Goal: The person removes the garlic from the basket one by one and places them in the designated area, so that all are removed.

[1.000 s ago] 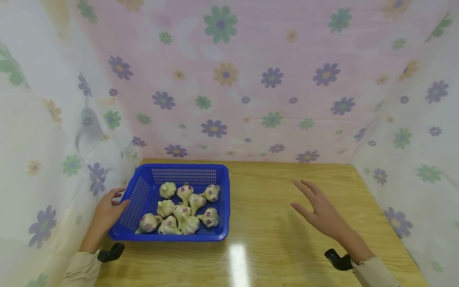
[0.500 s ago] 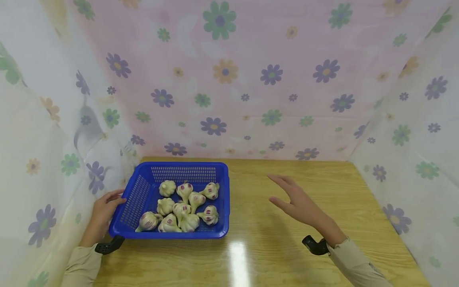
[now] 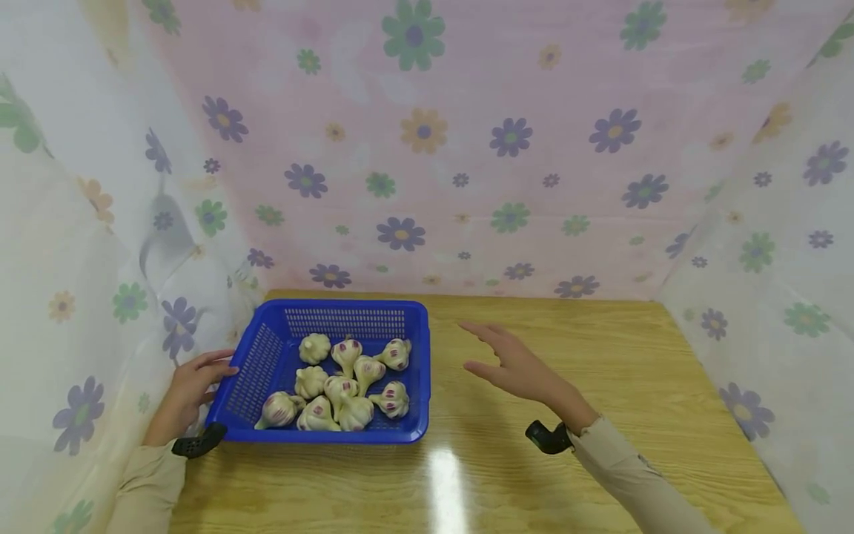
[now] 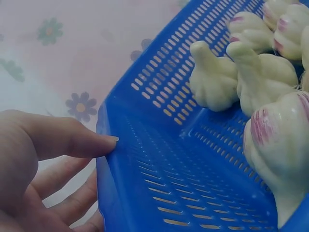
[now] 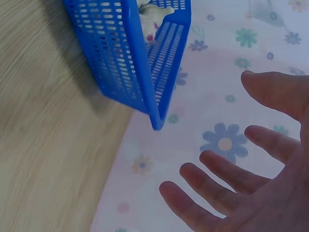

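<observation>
A blue plastic basket (image 3: pixel 327 437) with slotted walls stands at the left of the table. Inside lie several garlic bulbs (image 3: pixel 356 413), white with purple streaks. My left hand (image 3: pixel 183 393) grips the basket's left rim; in the left wrist view its thumb (image 4: pixel 91 142) rests on the rim while the other fingers lie along the outer wall. Apart from the basket's right side, my right hand (image 3: pixel 520 363) hovers over the table, holding nothing. Its fingers (image 5: pixel 231 169) are spread and nearly straight in the right wrist view.
The wooden table (image 3: pixel 567 467) extends to the right of the basket. Flowered sheets enclose it, with a pink back sheet (image 3: pixel 467 148), a left sheet (image 3: pixel 87 311) close to my left hand, and a right sheet (image 3: pixel 787 356).
My right hand has moved left toward the basket, its fingers still extended. My left thumb has settled onto the basket's left rim. The basket and garlic bulbs stay in place.
</observation>
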`<state>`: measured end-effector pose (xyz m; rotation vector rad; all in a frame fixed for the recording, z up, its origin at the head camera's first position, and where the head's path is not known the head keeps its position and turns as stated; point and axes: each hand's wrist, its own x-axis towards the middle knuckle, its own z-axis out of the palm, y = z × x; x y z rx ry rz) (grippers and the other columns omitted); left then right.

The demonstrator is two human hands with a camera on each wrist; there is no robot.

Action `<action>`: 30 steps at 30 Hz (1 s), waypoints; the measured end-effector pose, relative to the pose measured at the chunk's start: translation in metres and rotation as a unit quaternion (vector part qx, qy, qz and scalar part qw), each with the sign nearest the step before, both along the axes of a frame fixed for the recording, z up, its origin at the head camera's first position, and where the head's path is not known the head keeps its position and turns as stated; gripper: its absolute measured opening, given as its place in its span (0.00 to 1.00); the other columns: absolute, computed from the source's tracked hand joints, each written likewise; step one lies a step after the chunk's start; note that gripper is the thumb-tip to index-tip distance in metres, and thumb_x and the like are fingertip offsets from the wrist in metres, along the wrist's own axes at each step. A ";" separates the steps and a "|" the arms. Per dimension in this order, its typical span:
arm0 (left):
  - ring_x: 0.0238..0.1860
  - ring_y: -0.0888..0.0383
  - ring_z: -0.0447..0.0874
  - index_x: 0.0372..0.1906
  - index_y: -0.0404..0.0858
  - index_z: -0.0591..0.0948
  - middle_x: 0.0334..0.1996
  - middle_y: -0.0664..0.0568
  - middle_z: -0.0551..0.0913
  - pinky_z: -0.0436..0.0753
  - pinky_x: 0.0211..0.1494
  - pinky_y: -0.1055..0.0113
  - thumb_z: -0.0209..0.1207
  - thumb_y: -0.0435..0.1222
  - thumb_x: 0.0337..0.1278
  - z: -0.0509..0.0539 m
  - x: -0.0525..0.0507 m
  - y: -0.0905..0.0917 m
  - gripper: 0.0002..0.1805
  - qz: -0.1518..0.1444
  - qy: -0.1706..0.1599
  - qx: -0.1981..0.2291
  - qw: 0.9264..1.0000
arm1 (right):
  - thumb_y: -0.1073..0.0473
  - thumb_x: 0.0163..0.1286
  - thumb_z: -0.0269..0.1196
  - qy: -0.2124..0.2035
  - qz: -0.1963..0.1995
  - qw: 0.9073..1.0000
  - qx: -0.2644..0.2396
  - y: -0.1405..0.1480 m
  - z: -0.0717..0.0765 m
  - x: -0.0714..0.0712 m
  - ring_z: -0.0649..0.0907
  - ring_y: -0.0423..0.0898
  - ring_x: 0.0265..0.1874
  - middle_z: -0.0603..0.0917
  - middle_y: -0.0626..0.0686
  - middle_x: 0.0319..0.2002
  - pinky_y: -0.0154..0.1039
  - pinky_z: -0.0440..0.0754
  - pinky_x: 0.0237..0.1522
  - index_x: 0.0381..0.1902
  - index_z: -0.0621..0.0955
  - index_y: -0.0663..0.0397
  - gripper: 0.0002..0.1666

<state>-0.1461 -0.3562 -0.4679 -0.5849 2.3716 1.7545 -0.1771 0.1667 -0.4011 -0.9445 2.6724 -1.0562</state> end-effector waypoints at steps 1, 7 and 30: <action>0.36 0.69 0.78 0.67 0.32 0.64 0.36 0.68 0.79 0.80 0.40 0.67 0.61 0.42 0.60 0.000 0.000 -0.001 0.34 -0.004 -0.003 0.006 1.000 | 0.43 0.68 0.57 -0.009 0.001 1.000 -0.003 -0.004 0.000 -0.002 0.69 0.56 0.62 0.66 0.55 0.66 0.57 0.72 0.53 0.72 0.60 0.42 0.37; 0.38 0.68 0.77 0.67 0.34 0.64 0.36 0.69 0.78 0.79 0.41 0.65 0.59 0.44 0.61 -0.002 0.002 -0.005 0.34 -0.019 -0.010 0.035 0.999 | 0.45 0.66 0.61 -0.063 0.005 0.997 -0.040 -0.028 -0.009 -0.019 0.73 0.55 0.57 0.70 0.55 0.61 0.52 0.76 0.49 0.71 0.62 0.44 0.38; 0.37 0.66 0.80 0.67 0.36 0.64 0.35 0.67 0.80 0.81 0.40 0.63 0.62 0.44 0.59 -0.003 -0.002 -0.008 0.35 -0.027 -0.016 0.054 0.998 | 0.63 0.59 0.68 -0.331 -0.085 0.934 -0.105 -0.125 -0.028 -0.071 0.81 0.57 0.45 0.76 0.64 0.52 0.50 0.78 0.50 0.68 0.61 0.60 0.43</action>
